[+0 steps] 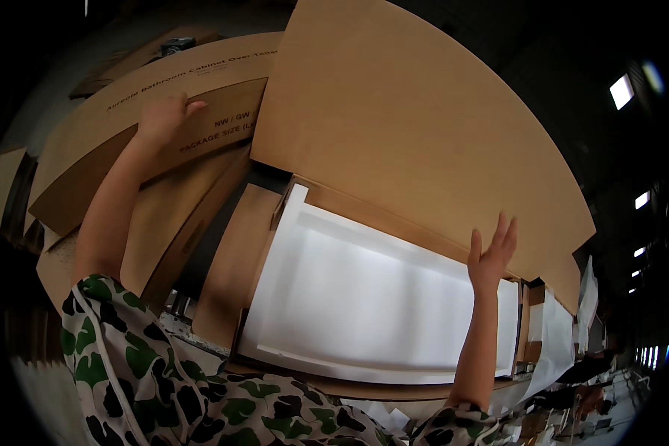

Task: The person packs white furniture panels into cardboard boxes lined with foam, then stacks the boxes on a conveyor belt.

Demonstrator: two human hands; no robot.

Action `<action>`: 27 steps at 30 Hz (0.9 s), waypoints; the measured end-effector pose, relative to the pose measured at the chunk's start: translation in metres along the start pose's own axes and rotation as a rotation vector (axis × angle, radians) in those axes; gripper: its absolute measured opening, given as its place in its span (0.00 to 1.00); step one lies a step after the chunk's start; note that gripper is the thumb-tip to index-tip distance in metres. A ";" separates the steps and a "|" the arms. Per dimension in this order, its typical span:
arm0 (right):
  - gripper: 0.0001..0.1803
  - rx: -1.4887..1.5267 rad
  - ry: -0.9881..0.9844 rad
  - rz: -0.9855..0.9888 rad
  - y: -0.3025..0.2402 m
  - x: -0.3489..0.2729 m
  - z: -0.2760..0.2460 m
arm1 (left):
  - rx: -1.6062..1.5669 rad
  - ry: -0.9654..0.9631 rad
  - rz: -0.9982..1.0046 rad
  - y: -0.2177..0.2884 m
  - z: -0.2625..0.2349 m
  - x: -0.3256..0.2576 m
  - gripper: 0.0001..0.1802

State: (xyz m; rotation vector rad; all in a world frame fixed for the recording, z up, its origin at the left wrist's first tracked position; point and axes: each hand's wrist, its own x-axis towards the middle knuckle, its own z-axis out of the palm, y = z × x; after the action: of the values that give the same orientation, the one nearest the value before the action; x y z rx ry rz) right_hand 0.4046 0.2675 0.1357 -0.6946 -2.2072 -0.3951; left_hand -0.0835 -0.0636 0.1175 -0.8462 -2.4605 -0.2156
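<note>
Left of the spread right hand, white foam is lying in an open carton whose flap is seemingly being positioned and needing gripping next, the left hand curling, its hold unclear.

Open carton seen from above, lined with white foam from the centre to 5 o'clock. Its broad flap rises toward 1 o'clock. The left hand, fingers curled, overlaps a printed box at 10 o'clock; contact cannot be determined. The right hand, fingers spread and raised, lies between 3 and 4 o'clock. Camouflage clothing spans 6 to 8 o'clock.
</note>
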 end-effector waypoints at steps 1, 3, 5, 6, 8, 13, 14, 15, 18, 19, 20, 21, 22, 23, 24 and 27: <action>0.32 -0.034 0.042 -0.057 0.005 0.023 0.015 | -0.001 0.007 -0.003 -0.002 0.003 0.000 0.30; 0.32 -0.033 0.091 -0.117 0.005 0.065 0.050 | 0.103 0.048 0.079 -0.027 0.009 -0.011 0.29; 0.32 -0.030 0.140 -0.188 0.001 0.100 0.073 | 0.102 0.025 0.014 -0.051 0.008 -0.026 0.30; 0.32 -0.002 0.144 -0.186 0.001 0.110 0.088 | 0.085 -0.005 -0.039 -0.060 0.004 -0.036 0.30; 0.32 -0.176 0.187 -0.115 0.005 0.118 0.121 | 0.154 -0.060 -0.087 -0.070 -0.001 -0.054 0.29; 0.39 -0.175 -0.453 0.119 0.002 0.053 0.206 | 0.140 -0.103 -0.179 -0.105 0.000 -0.079 0.27; 0.41 -0.140 -0.514 0.153 0.002 0.025 0.223 | 0.098 -0.155 -0.182 -0.106 0.000 -0.080 0.24; 0.42 -0.119 -0.571 0.199 0.007 0.003 0.235 | 0.045 -0.202 -0.172 -0.101 0.004 -0.077 0.22; 0.40 -0.039 -0.647 0.234 0.039 -0.026 0.236 | -0.076 -0.208 -0.157 -0.065 0.010 -0.053 0.18; 0.39 -0.041 -0.585 0.193 0.043 -0.025 0.234 | -0.023 -0.249 -0.192 -0.081 0.022 -0.050 0.17; 0.34 -0.036 -0.542 0.126 0.035 -0.019 0.218 | -0.057 -0.227 -0.212 -0.094 0.037 -0.052 0.17; 0.30 0.082 -0.804 0.140 0.013 0.000 0.190 | -0.066 -0.164 -0.170 -0.089 0.031 -0.063 0.20; 0.28 0.182 -0.859 0.161 0.011 -0.003 0.175 | 0.010 0.033 0.035 -0.085 0.027 -0.064 0.22; 0.27 0.268 -0.743 0.179 0.008 -0.026 0.172 | 0.005 0.107 0.150 -0.061 0.007 -0.061 0.23; 0.25 0.346 -0.621 0.175 0.011 -0.054 0.164 | -0.064 0.106 0.208 -0.029 -0.008 -0.063 0.21; 0.24 0.179 -0.505 0.023 0.011 -0.121 0.055 | -0.481 -0.322 0.453 0.060 -0.044 -0.064 0.15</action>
State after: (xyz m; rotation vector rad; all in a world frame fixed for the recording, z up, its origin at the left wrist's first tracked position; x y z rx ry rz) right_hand 0.4461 0.2600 0.0090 -0.7836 -2.6615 -0.0012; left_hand 0.0150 -0.0633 0.1196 -1.7333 -2.4485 -0.5522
